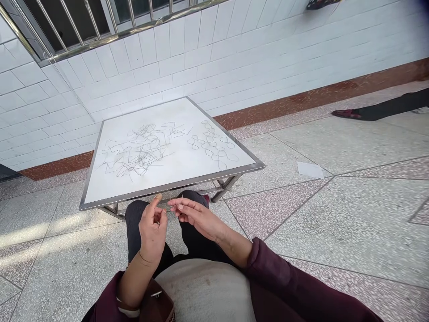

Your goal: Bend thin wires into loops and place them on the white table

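Observation:
Between my hands, above my knees and just off the table's near edge, is a thin wire (171,201) bent into a curve. My left hand (154,228) is raised with its thumb and fingers pinched together at the wire's left side. My right hand (196,215) holds the wire between thumb and fingers, pointing left. On the white table (161,179) lies a tangled spread of thin bent wires (144,154) at the left and middle. Several looped wire shapes (214,145) lie at the table's right side.
The table's metal rim (181,184) runs just beyond my hands. A white tiled wall (187,58) with a barred window stands behind it. A person's leg and dark red shoe (346,114) are at the right. A white paper (310,170) lies on the floor.

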### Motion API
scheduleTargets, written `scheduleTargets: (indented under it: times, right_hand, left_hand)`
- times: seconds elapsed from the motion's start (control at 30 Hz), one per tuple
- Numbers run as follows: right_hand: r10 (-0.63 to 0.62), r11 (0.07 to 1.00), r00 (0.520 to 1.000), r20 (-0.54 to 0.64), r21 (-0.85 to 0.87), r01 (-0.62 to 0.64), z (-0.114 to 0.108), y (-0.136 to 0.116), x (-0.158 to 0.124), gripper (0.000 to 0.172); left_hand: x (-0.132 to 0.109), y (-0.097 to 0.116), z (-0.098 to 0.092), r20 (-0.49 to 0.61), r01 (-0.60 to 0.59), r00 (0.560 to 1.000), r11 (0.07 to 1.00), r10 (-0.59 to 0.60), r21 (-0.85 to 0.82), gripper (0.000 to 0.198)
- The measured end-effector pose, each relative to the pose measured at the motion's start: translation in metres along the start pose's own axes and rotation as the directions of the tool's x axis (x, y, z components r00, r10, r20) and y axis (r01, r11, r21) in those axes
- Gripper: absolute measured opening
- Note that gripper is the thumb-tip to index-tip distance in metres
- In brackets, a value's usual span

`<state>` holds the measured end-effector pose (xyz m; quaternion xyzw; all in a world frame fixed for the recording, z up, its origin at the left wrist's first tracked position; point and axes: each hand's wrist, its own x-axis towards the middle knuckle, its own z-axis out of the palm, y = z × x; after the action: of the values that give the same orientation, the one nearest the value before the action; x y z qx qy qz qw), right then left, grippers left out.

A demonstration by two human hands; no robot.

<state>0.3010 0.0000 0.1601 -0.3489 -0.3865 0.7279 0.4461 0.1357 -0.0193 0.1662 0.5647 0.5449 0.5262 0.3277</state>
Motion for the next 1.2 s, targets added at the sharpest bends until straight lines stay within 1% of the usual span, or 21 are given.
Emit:
scheduleTargets:
  times: [0.23, 0.47, 0.53, 0.57, 0.6, 0.63, 0.67, 0.7, 0.73, 0.83, 0.9, 1.0, 1.1, 1.2]
  right_hand:
    - [-0.015, 1.0, 0.995, -0.099, -0.025, 0.012, -0.002, 0.005, 0.005, 0.034]
    - [-0.063, 0.998, 0.979, -0.192, -0.038, 0.056, 0.002, 0.007, 0.008, 0.032]
    - [-0.093, 0.994, 0.974, -0.207, -0.077, 0.078, -0.004, 0.009, 0.012, 0.034]
    - [-0.122, 0.987, 0.97, -0.211, -0.126, 0.097, -0.009, 0.008, 0.015, 0.034]
    - [-0.156, 0.971, 0.965, -0.209, -0.21, 0.111, -0.018, 0.006, 0.02, 0.035]
    - [-0.188, 0.939, 0.96, -0.207, -0.324, 0.114, -0.028, 0.002, 0.025, 0.035]
    - [-0.219, 0.879, 0.951, -0.22, -0.467, 0.094, -0.041, -0.003, 0.031, 0.035]
    - [-0.236, 0.778, 0.94, -0.245, -0.628, 0.032, -0.055, -0.011, 0.038, 0.035]
    - [-0.246, 0.728, 0.93, -0.274, -0.685, -0.009, -0.071, -0.02, 0.046, 0.032]
    - [-0.263, 0.605, 0.901, -0.346, -0.786, -0.125, -0.115, -0.049, 0.069, 0.022]
    - [-0.251, 0.515, 0.888, -0.384, -0.83, -0.213, -0.136, -0.065, 0.084, 0.02]
    - [-0.224, 0.384, 0.874, -0.431, -0.863, -0.327, -0.154, -0.078, 0.105, 0.021]
    - [-0.221, 0.276, 0.859, -0.462, -0.874, -0.4, -0.159, -0.08, 0.123, 0.033]
    - [-0.232, 0.196, 0.846, -0.48, -0.875, -0.443, -0.162, -0.077, 0.136, 0.033]
  left_hand:
    - [-0.002, 0.005, 0.003, 0.023, -0.015, 1.0, 1.0, 0.015, 0.004, 0.042]
    - [-0.004, -0.003, 0.01, 0.052, 0.051, 0.997, 0.997, -0.048, -0.05, 0.046]
    - [-0.003, -0.005, 0.012, 0.073, 0.083, 0.994, 0.994, -0.078, -0.075, 0.049]
    - [-0.002, -0.007, 0.012, 0.084, 0.097, 0.992, 0.992, -0.09, -0.085, 0.051]
    - [-0.002, -0.009, 0.011, 0.098, 0.107, 0.99, 0.99, -0.098, -0.089, 0.053]
    - [-0.001, -0.011, 0.01, 0.106, 0.111, 0.989, 0.99, -0.102, -0.084, 0.054]
    - [0.0, -0.014, 0.008, 0.114, 0.111, 0.988, 0.991, -0.103, -0.069, 0.054]
    - [0.0, -0.018, 0.006, 0.121, 0.112, 0.987, 0.993, -0.106, -0.047, 0.054]
    - [0.001, -0.022, 0.003, 0.127, 0.113, 0.986, 0.993, -0.11, -0.017, 0.053]
    - [0.001, -0.037, -0.004, 0.157, 0.129, 0.978, 0.99, -0.137, 0.055, 0.052]
    - [0.001, -0.047, -0.007, 0.166, 0.149, 0.973, 0.986, -0.159, 0.076, 0.053]
    - [0.001, -0.056, -0.007, 0.188, 0.184, 0.962, 0.978, -0.2, 0.1, 0.053]
    - [0.002, -0.063, -0.006, 0.216, 0.191, 0.953, 0.975, -0.212, 0.117, 0.052]
    - [0.003, -0.068, -0.005, 0.235, 0.198, 0.946, 0.972, -0.223, 0.125, 0.051]
